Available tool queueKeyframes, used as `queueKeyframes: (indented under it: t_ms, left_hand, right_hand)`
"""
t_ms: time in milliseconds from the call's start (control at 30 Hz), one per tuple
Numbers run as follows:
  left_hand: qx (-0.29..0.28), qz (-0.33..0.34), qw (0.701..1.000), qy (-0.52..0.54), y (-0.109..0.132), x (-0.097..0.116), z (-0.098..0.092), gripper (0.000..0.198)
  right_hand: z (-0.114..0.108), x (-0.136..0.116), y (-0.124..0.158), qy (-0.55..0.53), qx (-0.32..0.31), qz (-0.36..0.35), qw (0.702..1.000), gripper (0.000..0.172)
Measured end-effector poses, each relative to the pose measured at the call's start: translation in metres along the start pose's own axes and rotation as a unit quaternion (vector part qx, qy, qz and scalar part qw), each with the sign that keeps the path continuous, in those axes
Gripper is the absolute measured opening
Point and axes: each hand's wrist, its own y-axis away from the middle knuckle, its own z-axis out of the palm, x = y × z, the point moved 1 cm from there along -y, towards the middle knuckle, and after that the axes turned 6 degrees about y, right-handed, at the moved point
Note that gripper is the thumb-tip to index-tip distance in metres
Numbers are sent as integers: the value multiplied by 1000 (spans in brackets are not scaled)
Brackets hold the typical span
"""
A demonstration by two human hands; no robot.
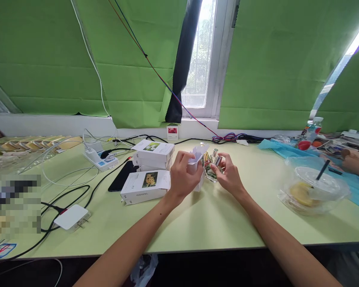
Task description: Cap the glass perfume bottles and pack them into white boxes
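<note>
My left hand (182,174) is closed around a small white carton (199,150), which stands upright with its top flaps open. Just right of it, the fingers of my right hand (229,175) are on a small glass bottle (211,173) with a shiny metallic cap, which looks like a perfume bottle. More small bottles with gold and silver tops stand close behind, partly hidden by my hands. To the left lie printed white cartons: a stack (154,150) with a white-flower picture, and in front another carton (146,187) with a yellow-flower picture.
A black phone (122,177) lies partly beneath the cartons. A power strip (101,159), cables and a white charger (72,217) occupy the left side. On the right are a bagged cup (314,185) with a straw, a blue sheet (354,187) and another person's hand (357,163).
</note>
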Motion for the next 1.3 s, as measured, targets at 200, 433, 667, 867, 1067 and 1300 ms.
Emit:
queueKeyframes:
  t_ms: [200, 433, 667, 867, 1067, 1300]
  left_hand:
    - [-98, -33, 992, 69, 3, -1, 3, 11]
    - [-169, -112, 969, 141, 1, -2, 5, 9]
    - [-227, -211, 922, 230, 0, -6, 7, 19]
    - [-247, -256, 878, 321, 4, -15, 13, 25]
    - [-237, -317, 838, 376, 5, -21, 15, 20]
    - [-239, -340, 828, 376, 2, -22, 13, 21]
  right_hand:
    - [-3, -1, -1, -34, 62, 15, 997, 48]
    - [-7, -1, 0, -65, 103, 32, 992, 47]
    - [-7, 0, 0, -56, 117, 42, 991, 40]
    - [-12, 0, -1, -46, 165, 71, 983, 41]
    - [-12, 1, -1, -43, 176, 84, 980, 43]
    - [-12, 1, 0, -35, 181, 82, 979, 44]
